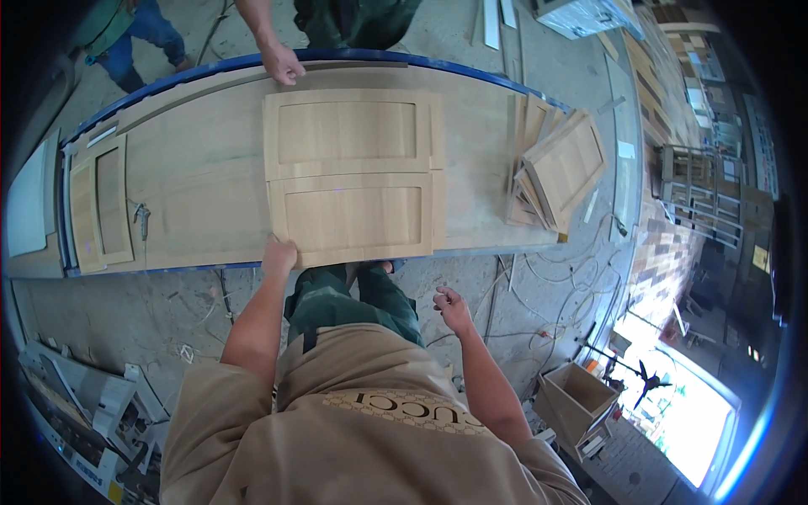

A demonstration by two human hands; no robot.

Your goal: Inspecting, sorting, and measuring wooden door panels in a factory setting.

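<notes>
Two light wooden cabinet doors with recessed panels lie one beyond the other mid-table: the near door and the far door. Strips of wood at their right edges suggest further pieces beneath. My left hand grips the near door's front left corner, fingers partly hidden by the wood. Off the table's front edge, my right hand hangs in the air, loosely curled with fingers apart and nothing visible in it. Across the table, a co-worker's hand is just beyond the far door's left corner.
The long worktable has a blue rim. A leaning stack of doors sits at its right end. On the left are an air blow gun and more framed doors. Hoses snake across the floor near a wooden box.
</notes>
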